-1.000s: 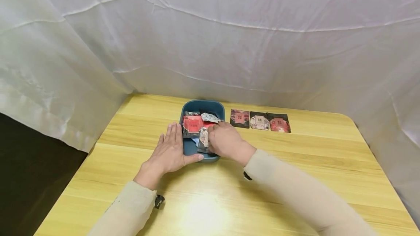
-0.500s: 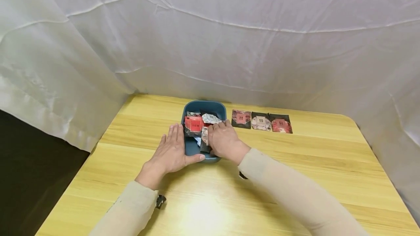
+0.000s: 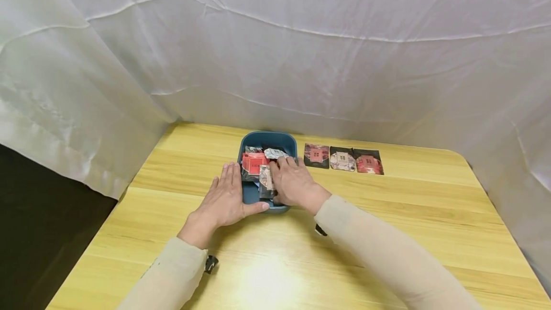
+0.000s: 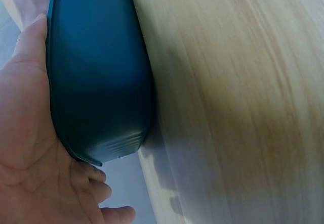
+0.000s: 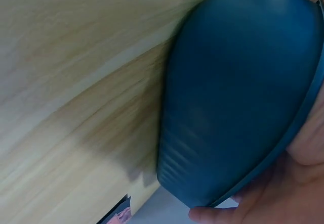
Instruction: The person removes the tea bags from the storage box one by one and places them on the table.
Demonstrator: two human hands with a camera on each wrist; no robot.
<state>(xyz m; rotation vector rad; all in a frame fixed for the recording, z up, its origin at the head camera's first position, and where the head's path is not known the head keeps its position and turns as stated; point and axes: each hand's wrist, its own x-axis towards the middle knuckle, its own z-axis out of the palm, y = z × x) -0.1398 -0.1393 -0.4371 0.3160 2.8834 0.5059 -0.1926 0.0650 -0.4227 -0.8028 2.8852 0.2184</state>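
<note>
A dark blue plastic bin [image 3: 269, 136] stands near the back of the table with several flat sachets inside. My left hand [image 3: 218, 202] lies along its left side, fingers straight and the thumb across the near rim. In the left wrist view the palm [image 4: 30, 133] is against the bin's rim. My right hand [image 3: 294, 182] reaches over the right rim, its fingers bent at the right edge of a black sachet with a cream label [image 3: 266, 182]; its fingertips are partly hidden. A red-labelled sachet [image 3: 254, 164] and a silvery white one [image 3: 275, 153] lie behind it.
Three sachets lie in a row right of the bin: a dark red one [image 3: 316, 156], a cream one [image 3: 342, 158] and a red one [image 3: 368, 161]. A pale curtain [image 3: 275, 71] hangs behind the wooden table [image 3: 387, 214].
The black sachet with the cream label tilts in my right hand, then lies flatter and a little further left. My left hand stays against the bin.
</note>
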